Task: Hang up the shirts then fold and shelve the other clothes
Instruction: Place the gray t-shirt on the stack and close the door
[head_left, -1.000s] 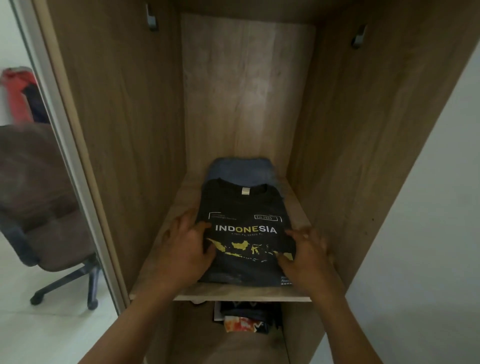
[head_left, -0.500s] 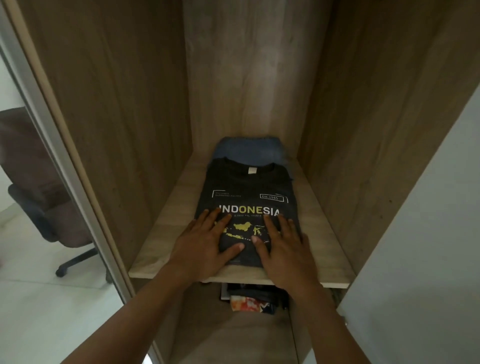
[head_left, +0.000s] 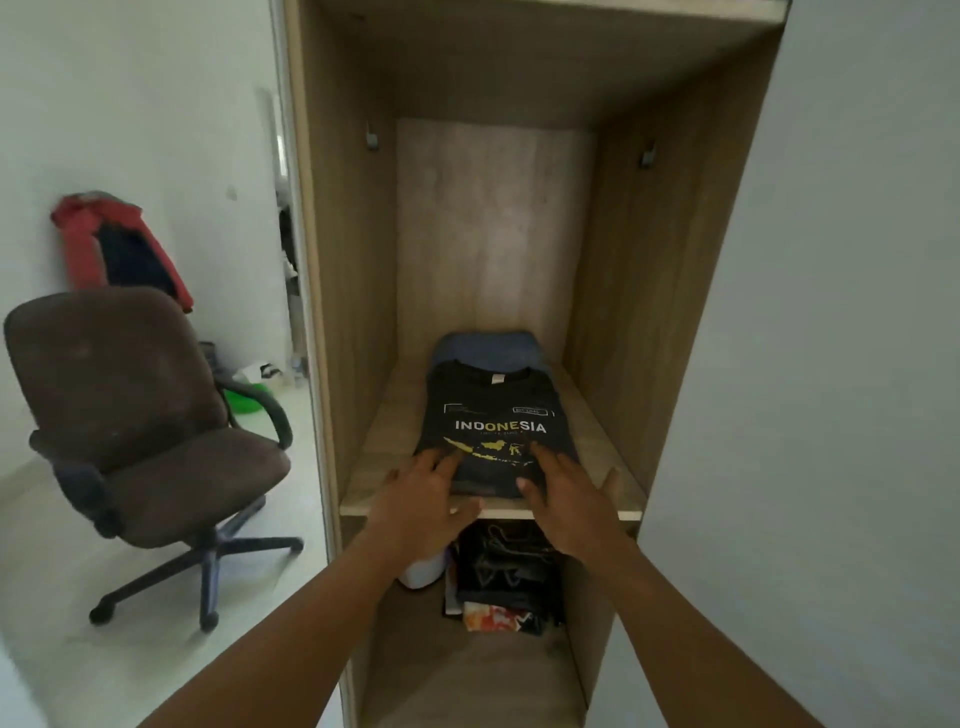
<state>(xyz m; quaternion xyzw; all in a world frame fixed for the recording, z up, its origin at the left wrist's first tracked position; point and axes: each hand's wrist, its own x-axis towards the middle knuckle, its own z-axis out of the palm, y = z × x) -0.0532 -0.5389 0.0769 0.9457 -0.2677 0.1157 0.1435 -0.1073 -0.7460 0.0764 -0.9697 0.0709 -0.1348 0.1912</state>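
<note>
A folded black T-shirt (head_left: 496, 410) printed "INDONESIA" with a yellow map lies on the wooden shelf (head_left: 608, 452) inside the wardrobe. It sits on top of a folded blue garment (head_left: 488, 349), whose far end shows behind it. My left hand (head_left: 423, 501) is at the shirt's near left corner with straight fingers, the fingertips touching the cloth. My right hand (head_left: 563, 499) is at the near right corner, fingers spread and straight, the fingertips on the shirt's front edge. Neither hand grips anything.
Below the shelf lies a pile of dark and orange clothes (head_left: 501, 582) beside a white object (head_left: 423, 571). A brown office chair (head_left: 140, 415) stands left of the wardrobe, with a red and dark jacket (head_left: 114, 244) behind it. Two metal brackets (head_left: 371, 139) sit on the side walls.
My hands have slid back from the shirt's printed middle to its near edge. The view has pulled back and shows more of the room.
</note>
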